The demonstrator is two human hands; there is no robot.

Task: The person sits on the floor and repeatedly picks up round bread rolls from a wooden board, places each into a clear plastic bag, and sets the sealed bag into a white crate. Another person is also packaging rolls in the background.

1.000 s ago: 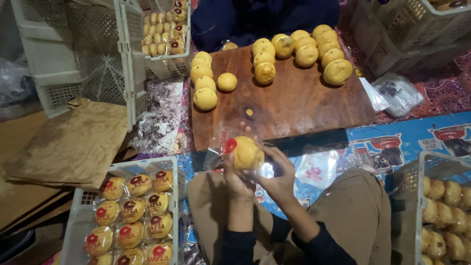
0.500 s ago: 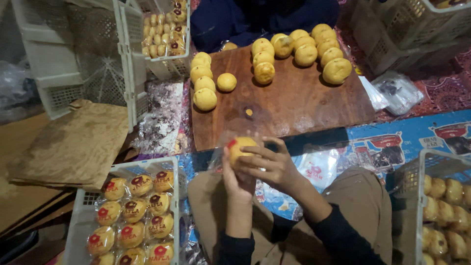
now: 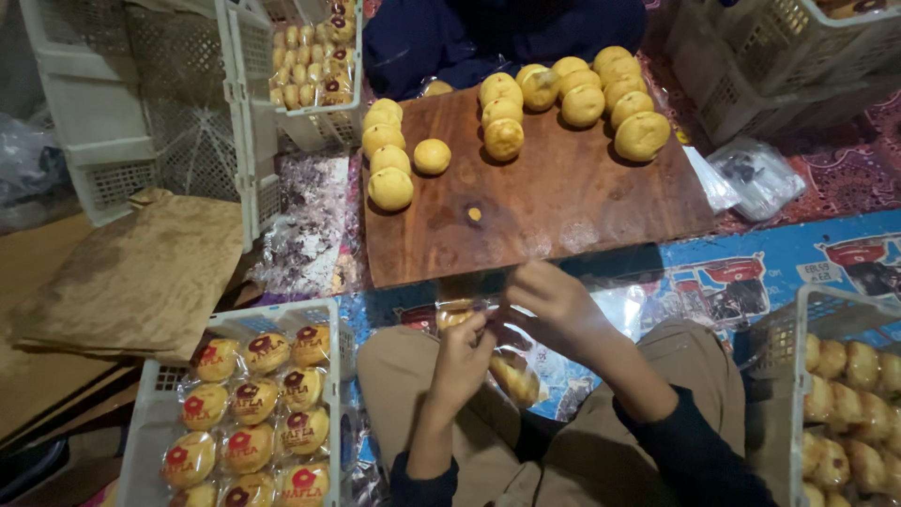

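Both hands, left (image 3: 462,359) and right (image 3: 556,308), pinch a clear wrapper (image 3: 488,324) just below the wooden board (image 3: 535,211). Previously held up, the yellow bun (image 3: 514,376) now sits lower, over the lap.

Two hands, left hand (image 3: 462,361) and right hand (image 3: 556,308), pinch a clear wrapper (image 3: 511,361) around a yellow bun, below a wooden board (image 3: 563,202) of buns.

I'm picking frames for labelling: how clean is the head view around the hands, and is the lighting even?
Head view: both hands, left hand and right hand, are motion-smeared, as is the wrapped bun between them; the wooden board and its buns are sharp and well lit; the edges fall into dim shadow; faint glare on the wrapped buns in the white crate.
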